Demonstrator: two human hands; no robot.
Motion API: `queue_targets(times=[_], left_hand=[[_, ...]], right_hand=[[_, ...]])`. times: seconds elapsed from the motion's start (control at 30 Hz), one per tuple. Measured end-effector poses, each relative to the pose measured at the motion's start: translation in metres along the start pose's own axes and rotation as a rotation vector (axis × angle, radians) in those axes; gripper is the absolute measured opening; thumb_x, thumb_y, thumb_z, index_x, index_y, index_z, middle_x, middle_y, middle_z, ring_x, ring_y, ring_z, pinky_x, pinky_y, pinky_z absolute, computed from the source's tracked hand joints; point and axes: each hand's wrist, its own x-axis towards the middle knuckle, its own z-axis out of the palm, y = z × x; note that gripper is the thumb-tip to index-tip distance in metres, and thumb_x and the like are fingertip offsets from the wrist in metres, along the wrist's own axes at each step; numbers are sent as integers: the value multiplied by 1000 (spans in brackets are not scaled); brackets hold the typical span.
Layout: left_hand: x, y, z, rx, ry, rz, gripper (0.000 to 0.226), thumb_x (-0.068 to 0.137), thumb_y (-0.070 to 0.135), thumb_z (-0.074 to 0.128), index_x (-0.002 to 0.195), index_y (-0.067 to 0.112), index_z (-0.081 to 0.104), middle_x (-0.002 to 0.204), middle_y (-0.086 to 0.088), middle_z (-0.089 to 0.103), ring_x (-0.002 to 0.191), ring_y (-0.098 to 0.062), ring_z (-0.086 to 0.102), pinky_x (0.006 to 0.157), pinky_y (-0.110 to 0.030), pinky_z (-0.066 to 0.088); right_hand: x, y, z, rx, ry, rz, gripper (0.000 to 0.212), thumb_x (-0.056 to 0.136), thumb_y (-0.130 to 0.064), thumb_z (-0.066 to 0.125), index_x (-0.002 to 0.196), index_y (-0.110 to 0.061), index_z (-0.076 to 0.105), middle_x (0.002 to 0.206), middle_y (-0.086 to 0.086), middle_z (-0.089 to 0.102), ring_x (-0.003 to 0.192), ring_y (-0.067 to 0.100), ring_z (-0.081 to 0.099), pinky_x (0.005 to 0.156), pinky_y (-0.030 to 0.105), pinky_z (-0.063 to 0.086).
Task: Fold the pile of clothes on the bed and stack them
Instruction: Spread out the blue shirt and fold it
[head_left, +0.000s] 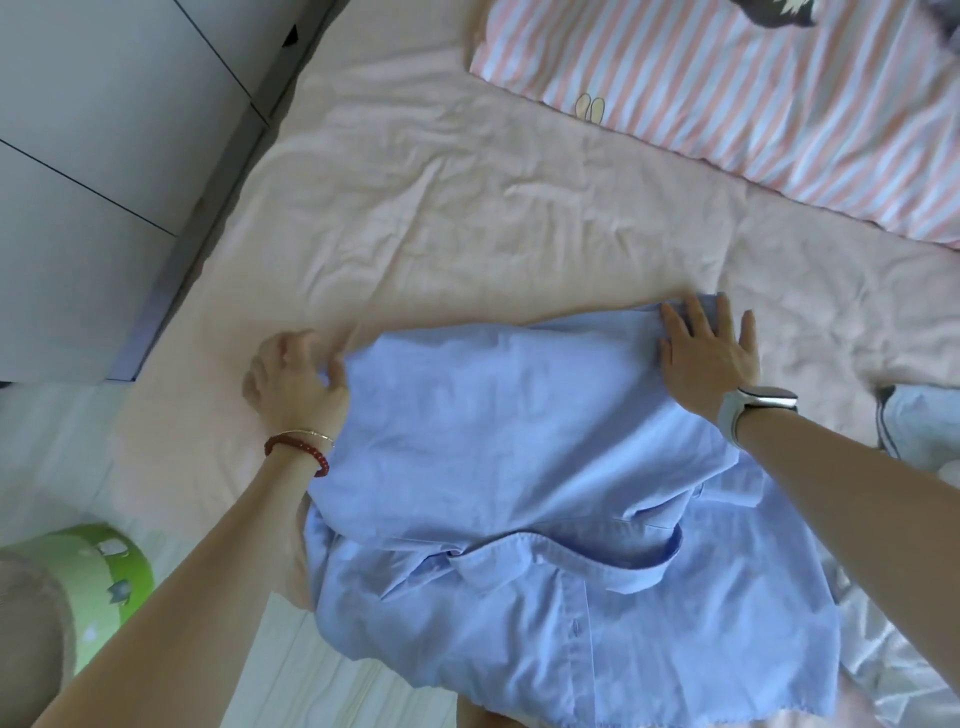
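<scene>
We see blue shirt spread on pink bed sheet, collar at near edge. Left hand pinches far-left corner; right hand flat, pressing far-right corner. Fabric light, limp (wrinkles easily); we'd grab corners, seams.

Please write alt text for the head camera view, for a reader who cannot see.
Two hands fold a blue shirt on a pink bed: the left hand grips its far left corner, the right hand presses flat on the far right corner.
</scene>
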Motion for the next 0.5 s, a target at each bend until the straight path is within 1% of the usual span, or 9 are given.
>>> queue_targets(times=[0.07, 0.1, 0.17, 0.23, 0.3, 0.37, 0.43, 0.47, 0.5], left_hand=[[12, 19, 2, 16, -152, 166, 49, 83, 37, 38, 121, 11, 56, 124, -10, 55, 117, -32, 45, 101, -41, 30], [18, 26, 6, 1, -263, 215, 55, 82, 42, 34, 125, 13, 53, 126, -8, 55, 118, -30, 46, 102, -41, 32], [31, 32, 17, 6, -484, 295, 56, 85, 49, 36, 130, 17, 48, 129, -3, 54, 121, -26, 45, 103, -41, 34], [40, 29, 26, 71, -619, 337, 50, 90, 48, 43, 129, 18, 49, 131, -3, 52, 123, -25, 43, 103, -41, 35], [44, 23, 24, 75, -659, 308, 43, 94, 42, 44, 128, 16, 49, 129, -6, 51, 120, -26, 45, 100, -37, 37], [38, 15, 16, 30, -666, 258, 41, 95, 37, 43, 129, 14, 46, 128, -5, 51, 119, -25, 47, 97, -33, 36], [29, 8, 7, 42, -596, 225, 39, 95, 38, 44, 126, 15, 48, 124, -2, 55, 115, -25, 51, 89, -31, 37], [23, 6, 4, 70, -520, 234, 35, 95, 39, 44, 118, 14, 53, 111, -2, 60, 105, -27, 56, 80, -29, 38], [18, 5, 1, 90, -437, 252, 33, 95, 41, 45, 107, 12, 57, 93, -4, 63, 91, -29, 59, 71, -29, 36]], right_hand=[[8, -3, -4, 12, 111, -135, 47, 97, -26, 32, 141, -10, 35, 147, 11, 34, 141, 33, 18, 112, 54, 7], [13, -5, -5, -1, 121, -205, 47, 96, -26, 33, 139, -9, 38, 145, 11, 38, 139, 31, 24, 112, 55, 9], [21, -7, -11, -33, 22, -258, 48, 96, -28, 37, 142, -15, 32, 146, 7, 36, 138, 26, 26, 113, 50, 7], [28, -4, -16, -60, -43, -245, 48, 96, -34, 40, 141, -19, 32, 140, 8, 40, 131, 27, 34, 112, 45, 9], [29, 4, -20, -81, -61, -234, 45, 95, -36, 43, 136, -18, 39, 133, 8, 47, 124, 28, 41, 108, 41, 17], [27, 10, -24, -75, -67, -207, 40, 95, -38, 44, 128, -16, 45, 127, 9, 52, 118, 28, 47, 98, 38, 28], [21, 12, -24, -76, -46, -164, 34, 96, -39, 41, 119, -15, 48, 118, 9, 57, 111, 29, 52, 88, 38, 32], [18, 12, -23, -82, -36, -138, 32, 97, -39, 38, 115, -15, 48, 114, 9, 59, 106, 29, 55, 85, 37, 32], [15, 12, -22, -82, -23, -115, 30, 98, -39, 36, 111, -14, 49, 110, 9, 60, 102, 29, 56, 83, 37, 31]])
